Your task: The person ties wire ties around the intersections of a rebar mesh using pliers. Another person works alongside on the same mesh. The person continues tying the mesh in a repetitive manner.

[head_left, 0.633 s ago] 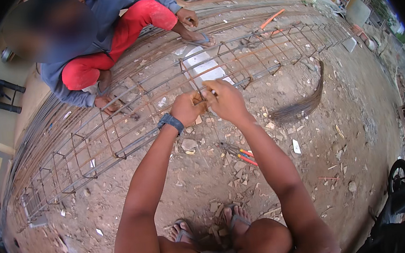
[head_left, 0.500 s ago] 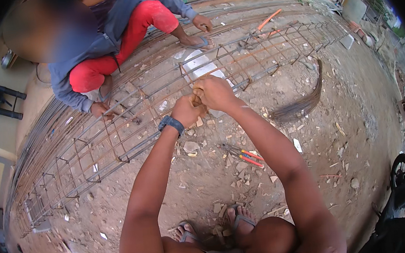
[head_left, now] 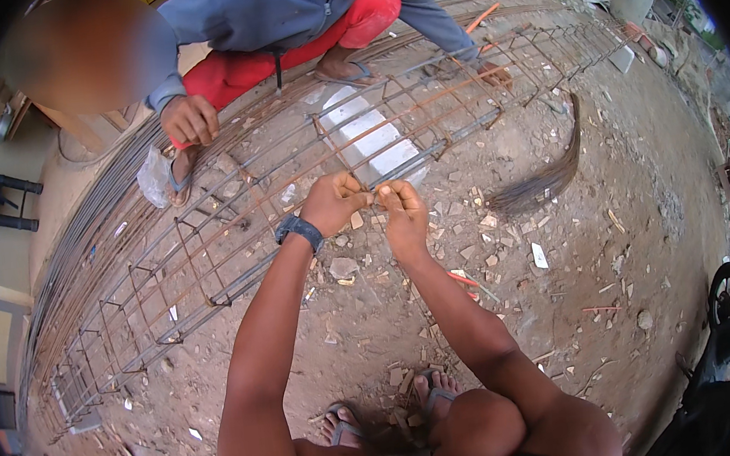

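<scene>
A long rebar cage lies diagonally across the ground in front of me. At its near bar, my left hand is closed, thumb and fingers pinched together. Close to its right, my right hand pinches too, the fingertips of both nearly meeting beside a cage corner. Whatever is between the fingers is too small to make out. A white block sits under the cage just beyond my hands. The red-handled pliers lie on the ground, mostly covered by my right forearm.
Across the cage a person in red trousers crouches, one hand reaching to the cage at right. A bristle broom lies right of my hands. Loose rebar runs behind the cage; rubble litters the ground. A motorcycle stands at far right.
My right hand has come down to the near side of the bar, its forearm now covering most of the pliers. The co-worker has leaned right, with one hand stretched along the cage.
</scene>
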{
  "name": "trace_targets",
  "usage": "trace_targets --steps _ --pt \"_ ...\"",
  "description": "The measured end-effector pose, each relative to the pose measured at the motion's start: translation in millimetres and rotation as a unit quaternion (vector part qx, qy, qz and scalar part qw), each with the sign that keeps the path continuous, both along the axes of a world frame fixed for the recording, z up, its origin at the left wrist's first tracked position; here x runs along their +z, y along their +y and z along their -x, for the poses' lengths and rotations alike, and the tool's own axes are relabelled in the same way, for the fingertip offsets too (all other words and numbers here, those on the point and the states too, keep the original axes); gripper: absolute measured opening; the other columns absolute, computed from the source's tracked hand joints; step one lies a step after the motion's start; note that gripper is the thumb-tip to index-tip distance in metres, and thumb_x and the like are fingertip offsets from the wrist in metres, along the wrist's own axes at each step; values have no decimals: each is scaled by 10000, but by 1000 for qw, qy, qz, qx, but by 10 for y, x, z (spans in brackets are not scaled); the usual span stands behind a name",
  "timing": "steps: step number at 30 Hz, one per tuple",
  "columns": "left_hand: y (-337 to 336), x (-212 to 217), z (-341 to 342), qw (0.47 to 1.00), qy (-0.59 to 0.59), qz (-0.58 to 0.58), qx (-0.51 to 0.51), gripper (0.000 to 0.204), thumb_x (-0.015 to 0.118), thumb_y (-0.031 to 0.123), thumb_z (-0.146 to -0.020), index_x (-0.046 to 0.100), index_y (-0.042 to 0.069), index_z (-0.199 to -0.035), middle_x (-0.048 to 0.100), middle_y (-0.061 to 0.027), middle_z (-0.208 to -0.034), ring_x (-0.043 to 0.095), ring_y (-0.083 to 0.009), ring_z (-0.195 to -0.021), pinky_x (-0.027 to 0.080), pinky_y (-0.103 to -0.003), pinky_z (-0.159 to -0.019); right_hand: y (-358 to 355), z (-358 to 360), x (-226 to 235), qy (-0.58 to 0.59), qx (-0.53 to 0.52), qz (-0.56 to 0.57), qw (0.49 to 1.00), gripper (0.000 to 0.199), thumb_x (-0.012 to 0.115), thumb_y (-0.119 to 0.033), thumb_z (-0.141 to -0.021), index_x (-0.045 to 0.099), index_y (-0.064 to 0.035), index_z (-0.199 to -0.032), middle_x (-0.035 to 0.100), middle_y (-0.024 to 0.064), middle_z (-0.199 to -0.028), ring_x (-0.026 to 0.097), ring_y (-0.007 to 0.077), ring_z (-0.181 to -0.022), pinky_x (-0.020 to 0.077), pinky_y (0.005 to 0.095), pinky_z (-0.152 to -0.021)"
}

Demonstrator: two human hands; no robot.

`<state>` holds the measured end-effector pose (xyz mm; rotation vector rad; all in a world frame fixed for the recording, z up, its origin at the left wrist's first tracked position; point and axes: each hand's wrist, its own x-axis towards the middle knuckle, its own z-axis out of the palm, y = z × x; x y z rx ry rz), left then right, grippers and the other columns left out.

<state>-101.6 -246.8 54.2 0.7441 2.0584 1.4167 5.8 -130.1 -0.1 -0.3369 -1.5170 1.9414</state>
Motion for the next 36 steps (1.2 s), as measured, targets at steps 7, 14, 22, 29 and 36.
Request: trace_targets --steps 7,14,22,29,36 --pt "-21 15 7 997 -72 1 11 108 696 49 -874 633 -25 -923 660 -50 -758 575 -88 -579 448 -239 -513 -100 279 189 24 -132 -290 948 149 575 -144 -996 616 -1 -987 621 145 -884 609 308 -840 483 398 -759" --pt "-11 -80 80 996 -85 -10 18 179 743 80 -843 667 -51 -938 710 -94 -791 616 -105 -596 482 -243 -527 -117 290 230 -7 -103 -204 974 148 587 -132 -985 624 9 -960 623 140 -882 607 274 -835 480 385 -765" --pt "-62 -51 -39 1000 20 -4 11 172 773 123 -865 648 7 -889 687 -43 -748 539 -57 -571 402 -232 -493 -134 -78 37 -33 -60 18 997 129 562 -94 -983 630 -18 -905 577 30 -771 522 105 -695 417 257 -627" --pt "-29 -118 -10 999 26 -27 16 225 802 190 -854 672 17 -914 705 -64 -764 521 -52 -549 377 -226 -473 190 265 -76 -166 130 246 946 129 608 -105 -948 619 -46 -833 535 -12 -673 431 54 -541 323 244 -467" --pt "35 90 119 987 -145 66 14 294 814 267 -843 711 12 -947 720 -74 -791 469 -46 -502 318 -208 -429 445 299 -16 -223 224 149 937 127 633 -132 -932 669 -15 -902 554 -3 -691 446 73 -528 334 259 -453"
